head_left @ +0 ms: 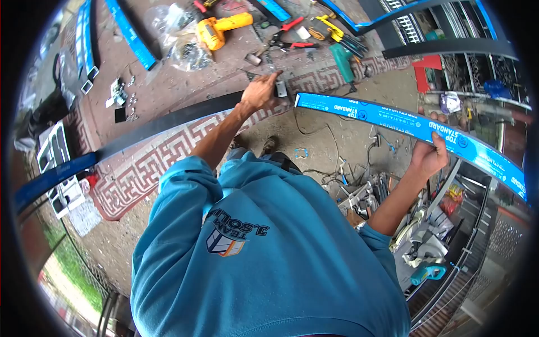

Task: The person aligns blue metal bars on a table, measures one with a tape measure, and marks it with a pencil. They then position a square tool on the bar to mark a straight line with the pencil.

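My left hand (261,91) is closed over the end of a long dark profile bar (174,121), whose far part at left wears blue film. A small grey metal piece (281,89) sits at that end, beside my fingertips. My right hand (431,156) grips a long profile bar in blue printed film (387,119), thumb on the near face and fingers behind. The blue bar's left end lies close to the grey piece, with a narrow gap between them.
Beyond the bars a yellow power drill (222,29), red-handled pliers (289,33) and a green tool (341,63) lie on the patterned surface. More blue-wrapped profiles (132,33) are at upper left. Scrap and cables (365,194) litter the floor at right, near a rack (469,247).
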`<control>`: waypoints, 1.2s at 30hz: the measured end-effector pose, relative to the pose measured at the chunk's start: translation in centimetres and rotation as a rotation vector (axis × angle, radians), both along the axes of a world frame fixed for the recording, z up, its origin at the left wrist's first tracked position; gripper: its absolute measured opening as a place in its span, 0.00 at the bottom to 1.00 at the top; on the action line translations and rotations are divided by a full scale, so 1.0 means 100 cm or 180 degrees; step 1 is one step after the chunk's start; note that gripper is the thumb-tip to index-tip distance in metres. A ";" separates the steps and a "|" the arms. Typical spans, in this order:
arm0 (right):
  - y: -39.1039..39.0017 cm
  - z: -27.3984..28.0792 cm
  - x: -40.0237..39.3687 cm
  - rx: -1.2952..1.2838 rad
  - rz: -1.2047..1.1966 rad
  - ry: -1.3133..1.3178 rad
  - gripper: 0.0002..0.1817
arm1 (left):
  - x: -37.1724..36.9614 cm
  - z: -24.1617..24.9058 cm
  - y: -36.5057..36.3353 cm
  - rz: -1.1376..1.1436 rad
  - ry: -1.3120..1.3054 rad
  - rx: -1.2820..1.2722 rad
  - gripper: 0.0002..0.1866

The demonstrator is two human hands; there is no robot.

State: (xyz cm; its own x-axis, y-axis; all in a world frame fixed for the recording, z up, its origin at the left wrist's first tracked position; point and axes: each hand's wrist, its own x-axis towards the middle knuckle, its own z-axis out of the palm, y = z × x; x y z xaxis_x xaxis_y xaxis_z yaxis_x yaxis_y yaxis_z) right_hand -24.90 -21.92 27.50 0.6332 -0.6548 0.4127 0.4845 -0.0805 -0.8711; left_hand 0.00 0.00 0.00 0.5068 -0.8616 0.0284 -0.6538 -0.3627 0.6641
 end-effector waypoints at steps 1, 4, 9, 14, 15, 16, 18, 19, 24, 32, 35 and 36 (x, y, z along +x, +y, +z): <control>-0.007 0.004 0.005 0.0123 0.0009 0.0019 0.41 | -0.008 0.008 -0.009 0.0040 0.0159 -0.0089 0.54; 0.022 -0.012 0.042 0.0381 0.0111 0.0048 0.41 | 0.000 -0.010 0.029 0.0057 -0.0015 -0.0291 0.54; 0.025 0.006 0.054 0.0065 0.0322 0.0091 0.43 | 0.001 -0.018 0.012 -0.0178 -0.0118 -0.0379 0.50; 0.032 0.018 0.051 -0.0035 0.0244 0.0037 0.43 | 0.003 -0.012 0.013 -0.0187 -0.0015 -0.0442 0.51; 0.032 0.017 0.050 -0.0028 0.0222 0.0031 0.43 | 0.004 -0.012 0.014 -0.0196 0.0148 -0.0415 0.51; 0.032 0.017 0.050 -0.0041 0.0250 0.0034 0.43 | 0.004 -0.011 0.014 -0.0211 0.0139 -0.0420 0.51; 0.032 0.015 0.053 -0.0028 0.0226 0.0041 0.43 | 0.005 -0.009 0.014 -0.0209 0.0126 -0.0329 0.49; 0.034 0.014 0.053 -0.0030 0.0217 0.0042 0.43 | 0.005 -0.007 0.013 -0.0218 0.0127 -0.0332 0.49; 0.031 0.011 0.055 -0.0012 0.0195 -0.0049 0.42 | 0.005 -0.005 0.015 -0.0078 0.0414 -0.0475 0.40; 0.018 0.017 0.074 0.0198 0.0362 0.0007 0.40 | 0.007 -0.012 0.015 -0.0060 0.0285 -0.0618 0.37; 0.035 0.032 0.101 0.0117 0.0512 0.0145 0.42 | 0.006 -0.010 0.016 -0.0010 0.0463 -0.0520 0.36; 0.040 0.035 0.111 0.0025 0.0661 0.0192 0.41 | 0.008 -0.007 0.016 0.0032 0.0535 -0.0462 0.36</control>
